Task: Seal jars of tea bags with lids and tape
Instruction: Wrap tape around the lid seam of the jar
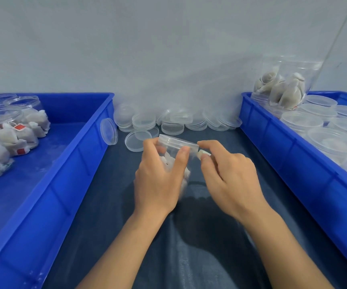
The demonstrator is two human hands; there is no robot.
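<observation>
Nearest the person, over a dark cloth (97, 205), the left hand (158, 180) wraps round a clear jar (176, 151) of tea bags, which tilts with its long axis running away from the body and its lid (177, 141) at the far end. The right hand (230, 176), just beside the lid's right edge, pinches something small and pale, probably a tape end, so the seam to be sealed lies directly left of its fingertips. Farther off, spare lids (168, 122) lie heaped by the wall between two blue bins (68, 163).
</observation>
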